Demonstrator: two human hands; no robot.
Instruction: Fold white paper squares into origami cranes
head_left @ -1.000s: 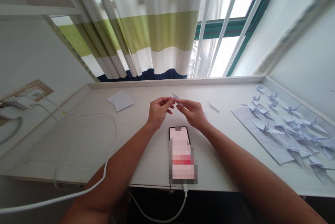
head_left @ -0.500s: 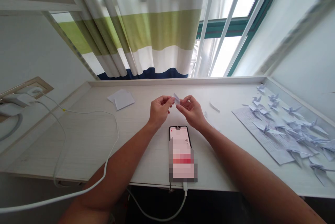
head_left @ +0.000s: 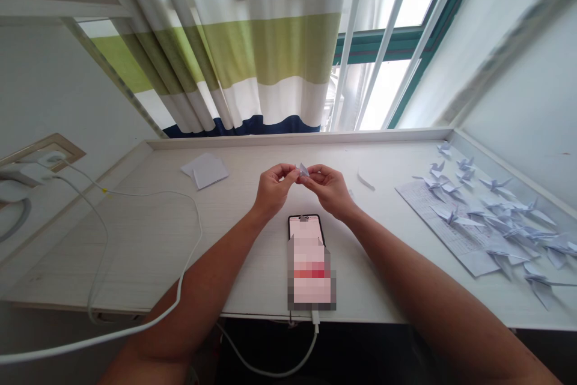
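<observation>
A small folded piece of white paper [head_left: 303, 169] is pinched between both hands above the middle of the desk. My left hand [head_left: 276, 188] grips its left side between thumb and fingers. On the other side, my right hand [head_left: 329, 190] closes thumb and fingers on it. The fingers hide much of the paper, so its exact folds cannot be made out. Just below the hands lies a phone [head_left: 306, 230] with its screen lit. Several folded paper cranes [head_left: 455, 217] are spread over the right side of the desk.
Flat paper squares [head_left: 210, 170] lie at the back left. A thin paper strip [head_left: 366, 179] rests right of my right hand. A printed sheet [head_left: 464, 254] lies beneath some cranes. A white cable [head_left: 201, 226] crosses my left forearm; another cable [head_left: 315, 320] plugs into the phone.
My right hand's fingers have closed in nearer to the left, and the paper now shows as a smaller pointed shape. The whole view has shifted slightly.
</observation>
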